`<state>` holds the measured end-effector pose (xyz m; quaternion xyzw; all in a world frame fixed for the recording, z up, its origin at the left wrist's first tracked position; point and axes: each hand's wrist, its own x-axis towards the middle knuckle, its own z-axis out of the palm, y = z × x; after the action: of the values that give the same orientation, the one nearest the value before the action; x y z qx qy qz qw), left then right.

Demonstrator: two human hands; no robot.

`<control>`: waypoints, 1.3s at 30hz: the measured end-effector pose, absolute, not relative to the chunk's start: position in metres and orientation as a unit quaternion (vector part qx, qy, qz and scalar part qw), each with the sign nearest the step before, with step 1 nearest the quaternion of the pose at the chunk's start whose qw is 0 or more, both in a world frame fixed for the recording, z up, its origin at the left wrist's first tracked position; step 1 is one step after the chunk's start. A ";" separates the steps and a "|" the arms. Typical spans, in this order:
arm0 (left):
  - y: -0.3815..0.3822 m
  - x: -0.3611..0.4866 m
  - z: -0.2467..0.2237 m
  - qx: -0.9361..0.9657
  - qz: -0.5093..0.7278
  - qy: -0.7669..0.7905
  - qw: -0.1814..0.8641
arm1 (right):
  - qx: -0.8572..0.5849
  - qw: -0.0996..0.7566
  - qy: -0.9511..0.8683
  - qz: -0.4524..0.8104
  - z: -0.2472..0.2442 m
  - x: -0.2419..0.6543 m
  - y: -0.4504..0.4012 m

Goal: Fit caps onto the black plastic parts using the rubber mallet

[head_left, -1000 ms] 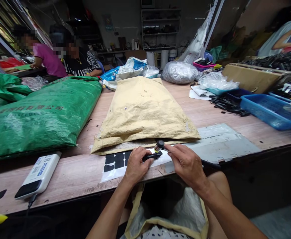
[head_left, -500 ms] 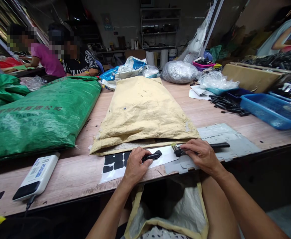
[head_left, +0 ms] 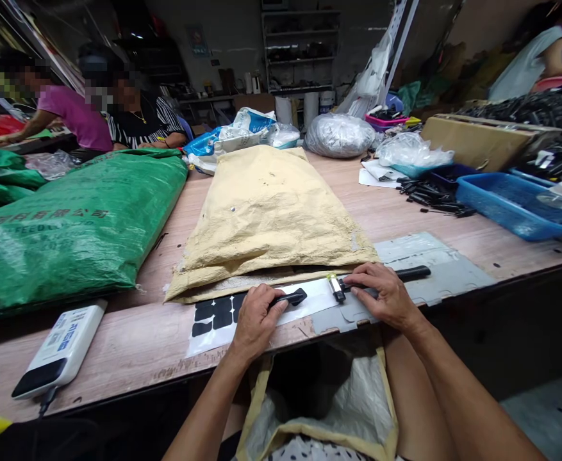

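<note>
My left hand (head_left: 256, 320) is closed around a small black plastic-looking piece (head_left: 296, 297), whose rounded end sticks out to the right past the fingers. With fingers and thumb, my right hand (head_left: 381, 296) grips a long black-handled tool (head_left: 415, 273). Its short head, with a shiny metal-looking face, points left, and the handle runs out behind the hand. Both hands are low over the table's front edge. Beneath them lies a white sheet (head_left: 223, 334) bearing several black rounded stickers (head_left: 213, 314). My left hand hides part of that sheet.
A cream woven sack (head_left: 271, 218) lies just beyond my hands, a green sack (head_left: 69, 224) to the left. Near the front edge is a white power bank (head_left: 62, 349). A blue basket (head_left: 516, 211) and black parts (head_left: 434, 197) stand right. An open sack (head_left: 333, 410) is on my lap.
The tool in my right hand has turned a little, so more of its shiny head face shows. My left hand keeps its hold. The whole view has shifted slightly.
</note>
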<state>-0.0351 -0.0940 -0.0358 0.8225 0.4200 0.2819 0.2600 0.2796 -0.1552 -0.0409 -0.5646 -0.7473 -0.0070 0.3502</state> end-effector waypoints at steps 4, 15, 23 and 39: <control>-0.093 -0.034 -0.037 0.823 0.281 0.421 0.256 | -0.570 0.345 -0.745 -0.011 -0.041 0.279 -0.155; -0.154 -0.030 0.013 0.834 0.175 0.287 0.437 | -0.575 0.337 -0.745 -0.003 -0.041 0.280 -0.154; -0.206 -0.021 -0.057 0.835 -0.031 0.396 0.381 | -0.576 0.340 -0.743 -0.009 -0.043 0.280 -0.155; -0.040 -0.025 -0.007 0.811 0.217 0.536 0.092 | -0.574 0.343 -0.744 0.000 -0.043 0.280 -0.154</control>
<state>-0.0253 -0.0400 -0.0072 0.8106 0.5362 0.2168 0.0918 0.2798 -0.1540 -0.0428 -0.5740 -0.7436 -0.0004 0.3429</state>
